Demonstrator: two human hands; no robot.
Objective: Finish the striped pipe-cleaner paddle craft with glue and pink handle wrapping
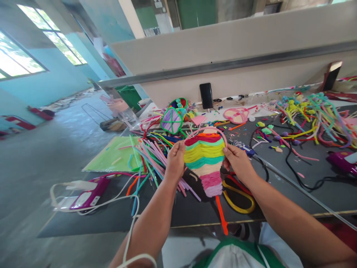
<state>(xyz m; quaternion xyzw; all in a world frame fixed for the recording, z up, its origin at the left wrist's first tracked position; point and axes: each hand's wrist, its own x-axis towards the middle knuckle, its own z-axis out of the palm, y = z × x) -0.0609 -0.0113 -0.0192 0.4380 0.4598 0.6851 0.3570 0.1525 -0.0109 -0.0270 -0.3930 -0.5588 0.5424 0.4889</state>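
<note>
Pink rim [222, 133] edges a striped craft [204, 156] raised above the table [106, 224], left hand [175, 158] and right hand [237, 160] pinching opposite sides. Probably light, soft, bendable; best gripped by that rim.

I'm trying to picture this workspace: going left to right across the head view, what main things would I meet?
Purple and white plastic device → left hand → tapered, multicoloured striped panel of strands → right hand → second purple and white plastic device at the right edge.
</note>
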